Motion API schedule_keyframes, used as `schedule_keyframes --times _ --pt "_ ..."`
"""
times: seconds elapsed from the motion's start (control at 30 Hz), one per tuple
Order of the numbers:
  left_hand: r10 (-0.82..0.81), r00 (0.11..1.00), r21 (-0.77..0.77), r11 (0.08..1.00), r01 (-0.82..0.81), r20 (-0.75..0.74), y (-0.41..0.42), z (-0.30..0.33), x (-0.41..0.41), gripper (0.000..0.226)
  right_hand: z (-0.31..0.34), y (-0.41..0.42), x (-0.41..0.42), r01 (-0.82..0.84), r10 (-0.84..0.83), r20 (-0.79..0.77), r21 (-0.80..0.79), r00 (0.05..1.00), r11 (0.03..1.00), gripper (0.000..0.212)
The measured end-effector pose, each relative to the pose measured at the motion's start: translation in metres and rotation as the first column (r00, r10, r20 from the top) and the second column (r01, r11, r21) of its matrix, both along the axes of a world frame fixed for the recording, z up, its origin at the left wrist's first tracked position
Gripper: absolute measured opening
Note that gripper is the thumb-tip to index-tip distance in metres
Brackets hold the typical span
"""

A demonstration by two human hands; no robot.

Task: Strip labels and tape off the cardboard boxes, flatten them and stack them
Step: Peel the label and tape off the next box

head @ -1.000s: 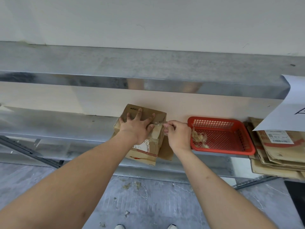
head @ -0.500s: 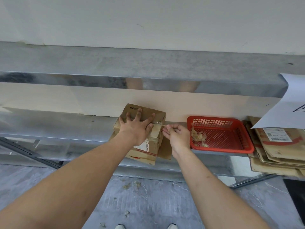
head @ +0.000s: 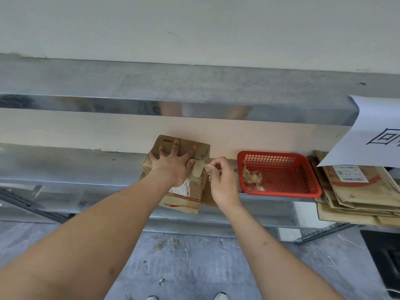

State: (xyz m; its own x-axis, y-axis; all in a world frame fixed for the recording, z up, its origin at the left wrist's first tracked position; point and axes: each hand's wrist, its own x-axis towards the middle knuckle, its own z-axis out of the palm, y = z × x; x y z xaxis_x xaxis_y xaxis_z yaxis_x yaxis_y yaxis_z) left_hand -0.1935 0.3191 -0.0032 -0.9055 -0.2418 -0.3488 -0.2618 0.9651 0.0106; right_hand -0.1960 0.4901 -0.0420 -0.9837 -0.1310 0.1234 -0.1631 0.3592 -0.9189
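Centrally, a small cardboard box [head: 184, 167] is sitting on the lower metal shelf [head: 65, 163], its front edge overhanging the shelf lip. The left hand [head: 173, 164] is pressing flat on the box top, fingers straight and spread, palm lying over the near top edge. The right hand [head: 220, 180] is hovering just beside the right upper corner of the box, thumb and forefinger pinching the free end of a strip of clear tape [head: 200, 167] while the remaining fingers are curling loosely. The tape is running from the pinch back onto the box top, where it is lying next to the left thumb. A white label [head: 183, 188] is showing on the near face of the box, below the left wrist. To the right on the same shelf, a red plastic basket [head: 303, 192] is holding crumpled tape scraps [head: 251, 177]. Farther right, a stack of flattened boxes [head: 357, 200] is lying partly under a hanging white paper sheet [head: 376, 131]. Small scraps [head: 171, 243] are lying on the grey floor below.
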Motion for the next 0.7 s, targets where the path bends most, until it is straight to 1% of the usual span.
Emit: schedule_keyframes --times 0.07,0.1,0.13,0.17,0.27,0.33,0.4,0.47,0.5,0.6,0.7 --pt "0.004 1.000 -0.001 1.000 -0.004 -0.004 0.003 0.000 0.002 0.053 -0.001 0.000 -0.007 0.121 -0.073 0.220 -0.214 0.973 0.969 0.009" --pt "0.006 1.000 -0.002 1.000 -0.006 -0.007 0.003 -0.001 0.004 0.053 -0.001 0.000 -0.011 0.189 -0.074 0.345 -0.312 0.936 0.931 0.013" --pt "0.008 1.000 -0.003 1.000 -0.008 -0.007 0.003 -0.001 0.004 0.053 -0.002 -0.001 -0.015 0.243 -0.059 0.441 -0.373 0.896 0.895 0.020" --pt "0.010 1.000 -0.003 1.000 -0.010 -0.006 0.002 -0.001 0.005 0.053 -0.005 -0.002 -0.017 0.265 -0.051 0.497 -0.370 0.866 0.890 0.022" --pt "0.012 1.000 0.003 1.000 -0.012 0.001 0.003 0.000 0.003 0.053 -0.011 -0.005 -0.018 0.265 -0.074 0.545 -0.280 0.835 0.923 0.017" --pt "0.012 1.000 0.004 1.000 -0.012 0.000 0.003 -0.001 0.003 0.053 -0.013 -0.006 -0.016 0.287 -0.078 0.553 -0.302 0.830 0.909 0.018" --pt "0.013 1.000 0.003 1.000 -0.013 -0.006 0.003 -0.001 0.002 0.053 -0.015 -0.007 -0.014 0.282 -0.044 0.552 -0.355 0.833 0.891 0.025" --pt "0.014 1.000 0.004 1.000 -0.014 -0.007 0.004 -0.002 0.002 0.053 -0.016 -0.008 -0.013 0.274 -0.021 0.558 -0.373 0.829 0.886 0.031" --pt "0.014 1.000 0.003 1.000 -0.014 -0.009 0.004 -0.003 0.002 0.054 -0.015 -0.008 -0.013 0.276 -0.027 0.560 -0.364 0.828 0.890 0.030" --pt "0.013 1.000 -0.003 1.000 -0.013 -0.019 0.004 -0.003 0.004 0.054 -0.012 -0.012 -0.017 0.280 -0.045 0.536 -0.365 0.843 0.888 0.020" --pt "0.011 0.999 -0.002 1.000 -0.011 -0.030 0.004 -0.004 0.005 0.054 -0.005 -0.010 -0.023 0.256 -0.009 0.562 -0.362 0.827 0.896 0.017"
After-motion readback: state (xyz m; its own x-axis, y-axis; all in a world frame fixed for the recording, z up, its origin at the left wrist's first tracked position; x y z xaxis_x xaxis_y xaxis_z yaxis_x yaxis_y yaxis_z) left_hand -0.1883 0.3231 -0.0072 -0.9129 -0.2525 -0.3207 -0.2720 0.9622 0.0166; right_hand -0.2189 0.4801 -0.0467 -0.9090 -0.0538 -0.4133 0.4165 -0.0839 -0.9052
